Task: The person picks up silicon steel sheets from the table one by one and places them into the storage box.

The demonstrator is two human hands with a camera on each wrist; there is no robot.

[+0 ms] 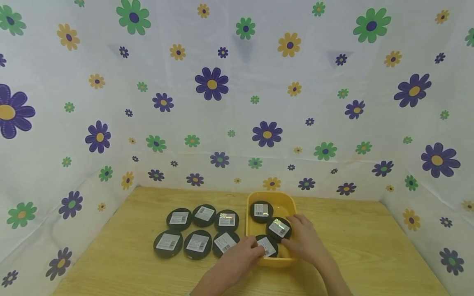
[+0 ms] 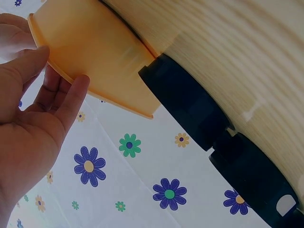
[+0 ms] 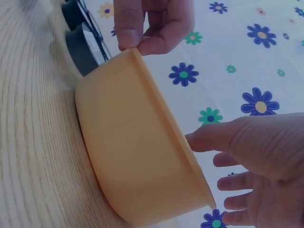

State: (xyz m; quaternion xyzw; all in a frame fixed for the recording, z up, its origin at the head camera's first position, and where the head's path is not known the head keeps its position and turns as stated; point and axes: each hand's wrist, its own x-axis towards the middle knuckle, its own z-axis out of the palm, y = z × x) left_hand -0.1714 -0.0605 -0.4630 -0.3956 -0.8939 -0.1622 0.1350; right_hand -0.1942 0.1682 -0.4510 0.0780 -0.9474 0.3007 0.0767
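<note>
In the head view my left hand (image 1: 238, 263) is at the near left corner of the yellow bin (image 1: 275, 263), beside a black disc (image 1: 268, 246) with a white label. The left wrist view shows the left thumb and fingers (image 2: 78, 90) curled at the rim (image 2: 118, 107), gripping it. My right hand (image 1: 305, 240) reaches over the bin's right side, next to another disc (image 1: 279, 228). Its thumb meets the rim (image 3: 176, 135) in the right wrist view, and the other fingers (image 3: 237, 183) are spread and relaxed. A third disc (image 1: 261, 211) lies towards the bin's back.
Left of the bin, several black labelled discs lie in two rows on the wooden table (image 1: 352, 238), including a back-row disc (image 1: 204, 215) and a front-row disc (image 1: 168, 243). A flowered white cloth (image 1: 237, 119) stands behind and along both sides.
</note>
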